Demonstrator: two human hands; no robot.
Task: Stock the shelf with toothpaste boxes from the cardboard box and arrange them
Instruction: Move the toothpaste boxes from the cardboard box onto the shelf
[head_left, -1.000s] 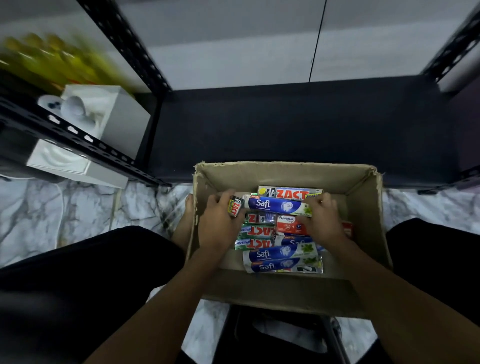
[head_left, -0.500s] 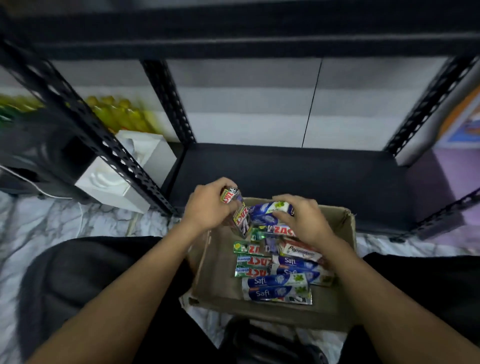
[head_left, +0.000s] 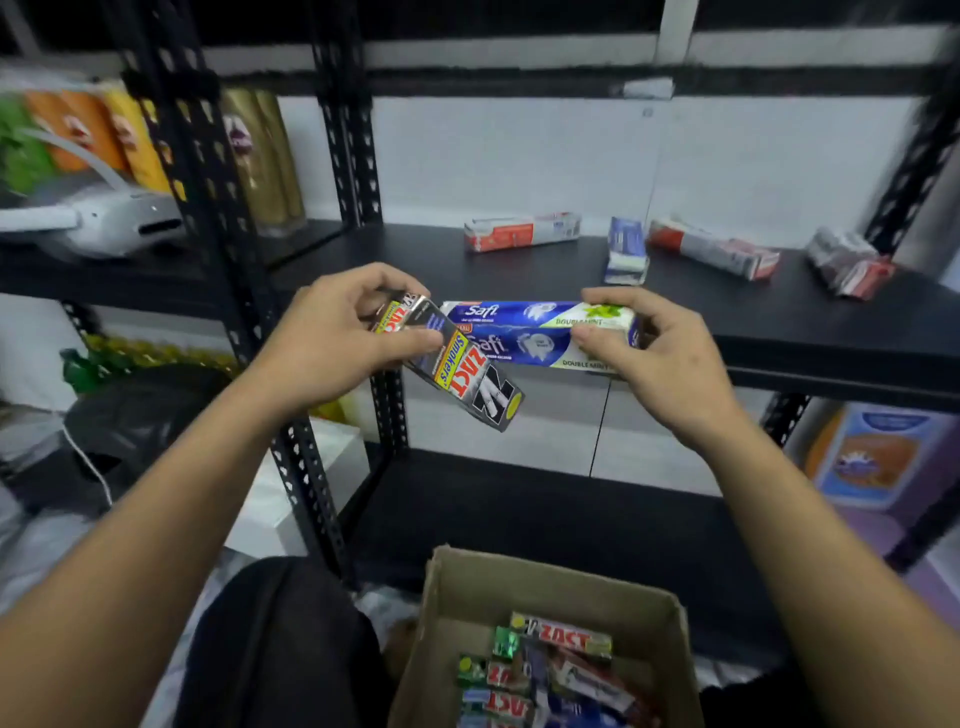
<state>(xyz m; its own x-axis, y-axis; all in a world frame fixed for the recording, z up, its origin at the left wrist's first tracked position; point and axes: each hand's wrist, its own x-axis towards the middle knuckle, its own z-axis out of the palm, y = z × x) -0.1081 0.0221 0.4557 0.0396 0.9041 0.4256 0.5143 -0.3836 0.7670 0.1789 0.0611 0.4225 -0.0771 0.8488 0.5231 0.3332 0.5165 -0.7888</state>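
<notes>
Stocking looks barely begun: left hand (head_left: 332, 338) grips a Zact Smokers box (head_left: 462, 374), right hand (head_left: 660, 358) pinches two Safi boxes (head_left: 535, 332); beyond the fingertips (head_left: 592, 299) a few loose boxes (head_left: 522, 232) litter the shelf (head_left: 779, 322), the cardboard box (head_left: 545, 587) below well filled.

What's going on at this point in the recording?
A person is stocking a black metal shelf with toothpaste. The left hand grips a black Zact Smokers box, and the right hand holds two blue Safi Double Mint boxes at the shelf's front edge. Four loose toothpaste boxes lie scattered further back on the shelf. The cardboard box below holds more Zact and other boxes.
</notes>
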